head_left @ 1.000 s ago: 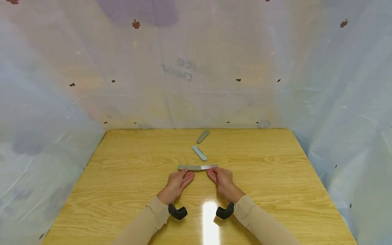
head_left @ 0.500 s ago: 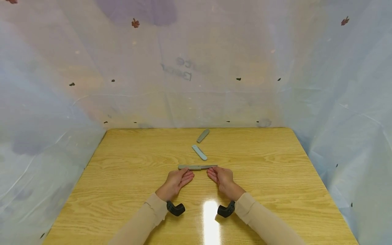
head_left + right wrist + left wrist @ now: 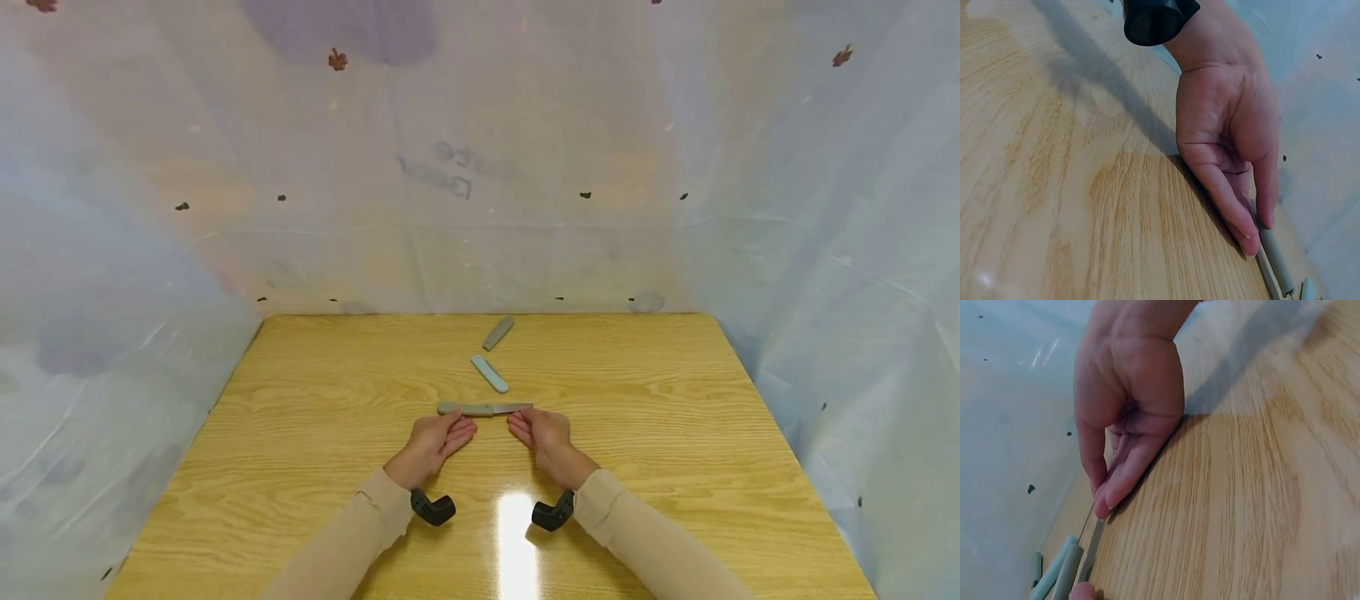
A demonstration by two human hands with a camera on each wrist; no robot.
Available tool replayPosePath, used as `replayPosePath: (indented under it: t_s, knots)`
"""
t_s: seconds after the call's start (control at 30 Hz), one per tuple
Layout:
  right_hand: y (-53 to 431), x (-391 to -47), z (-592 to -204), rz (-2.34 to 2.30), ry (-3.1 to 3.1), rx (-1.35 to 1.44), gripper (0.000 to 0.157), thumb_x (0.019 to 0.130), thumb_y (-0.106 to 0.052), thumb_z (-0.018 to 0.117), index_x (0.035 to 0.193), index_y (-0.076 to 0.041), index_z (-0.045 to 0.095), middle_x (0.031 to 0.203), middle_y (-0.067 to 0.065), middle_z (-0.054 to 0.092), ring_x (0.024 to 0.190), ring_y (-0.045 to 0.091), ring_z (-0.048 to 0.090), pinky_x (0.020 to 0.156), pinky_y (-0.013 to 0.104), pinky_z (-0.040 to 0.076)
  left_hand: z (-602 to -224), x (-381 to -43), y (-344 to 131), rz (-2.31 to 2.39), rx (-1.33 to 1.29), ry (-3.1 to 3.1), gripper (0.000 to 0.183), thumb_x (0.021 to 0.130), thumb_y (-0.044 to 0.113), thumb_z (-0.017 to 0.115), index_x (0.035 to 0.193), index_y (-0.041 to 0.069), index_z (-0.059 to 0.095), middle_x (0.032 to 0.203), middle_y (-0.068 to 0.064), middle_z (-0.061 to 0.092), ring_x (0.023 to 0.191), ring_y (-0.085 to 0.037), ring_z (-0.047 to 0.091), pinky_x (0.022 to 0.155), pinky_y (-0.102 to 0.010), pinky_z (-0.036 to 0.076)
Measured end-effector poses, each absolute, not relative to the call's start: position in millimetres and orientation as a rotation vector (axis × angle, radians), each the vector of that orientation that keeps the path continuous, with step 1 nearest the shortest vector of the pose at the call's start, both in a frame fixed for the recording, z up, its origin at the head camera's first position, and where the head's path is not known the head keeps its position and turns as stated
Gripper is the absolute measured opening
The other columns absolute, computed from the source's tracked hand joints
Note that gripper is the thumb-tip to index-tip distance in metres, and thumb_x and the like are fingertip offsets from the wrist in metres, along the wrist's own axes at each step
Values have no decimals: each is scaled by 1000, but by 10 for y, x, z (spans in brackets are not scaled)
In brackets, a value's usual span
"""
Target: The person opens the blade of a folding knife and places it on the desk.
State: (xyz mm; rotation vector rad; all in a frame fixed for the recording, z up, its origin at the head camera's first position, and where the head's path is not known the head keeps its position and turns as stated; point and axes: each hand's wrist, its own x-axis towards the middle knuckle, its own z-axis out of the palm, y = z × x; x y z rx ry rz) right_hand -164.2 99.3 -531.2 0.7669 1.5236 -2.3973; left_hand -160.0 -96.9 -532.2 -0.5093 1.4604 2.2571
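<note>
In the head view, a folding knife with a grey-green handle lies crosswise above the table, its blade swung out to the right. My left hand pinches the handle between thumb and fingers. At the other end, my right hand pinches the blade near its tip. The left wrist view faces the right hand, whose fingers hide the blade's tip. Seen from the right wrist, the left hand has its thumb on the handle.
Beyond the held knife lie a pale blue folded knife and a grey-green folded knife. The wooden table is bounded by hanging plastic sheeting. A bright glare shows between the forearms.
The blade turned from broad face to edge-on, then partly back, as the knife was tilted between my hands. Both hands keep their hold in nearly the same place.
</note>
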Motion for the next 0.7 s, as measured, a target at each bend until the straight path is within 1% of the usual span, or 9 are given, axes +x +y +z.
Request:
replayPosePath:
  t_s: [0.2, 0.3, 0.4, 0.5, 0.7]
  knots:
    - [1013, -1631, -5322, -2392, 1515, 746, 29, 94, 1, 48, 117, 18, 50, 92, 21, 65, 84, 24, 67, 77, 33, 53, -5300, -1617, -998, 2205, -484, 1478, 37, 99, 11, 45, 125, -15, 45, 118, -30, 54, 106, -30, 59, 92, -35, 46]
    - [1024, -1631, -5321, -2387, 1515, 729, 30, 94, 0, 49, 118, 19, 49, 92, 21, 65, 85, 25, 67, 77, 33, 53, -5303, -1631, -1007, 2186, -482, 1481, 37, 100, 12, 45, 124, -15, 46, 118, -30, 55, 105, -30, 59, 92, -35, 46]
    - [1037, -1625, -5304, -2382, 1503, 730, 31, 93, 0, 52, 118, 19, 49, 95, 24, 65, 87, 26, 67, 78, 33, 53, -5316, -1640, -1012, 2177, -478, 1482, 36, 99, 11, 45, 124, -15, 47, 117, -29, 55, 103, -29, 60, 92, -35, 46]
    - [1055, -1607, -5269, -2375, 1493, 720, 33, 93, 0, 52, 120, 20, 48, 101, 28, 62, 92, 29, 65, 81, 35, 52, -5323, -1642, -1019, 2168, -470, 1482, 35, 99, 12, 45, 123, -14, 48, 116, -29, 57, 102, -28, 61, 91, -34, 47]
    - [1108, -1573, -5144, -2376, 1459, 695, 34, 95, 0, 47, 122, 20, 45, 114, 34, 54, 100, 32, 62, 87, 36, 49, -5307, -1639, -1045, 2153, -458, 1485, 35, 99, 13, 46, 122, -13, 50, 113, -27, 58, 100, -27, 62, 90, -34, 47]
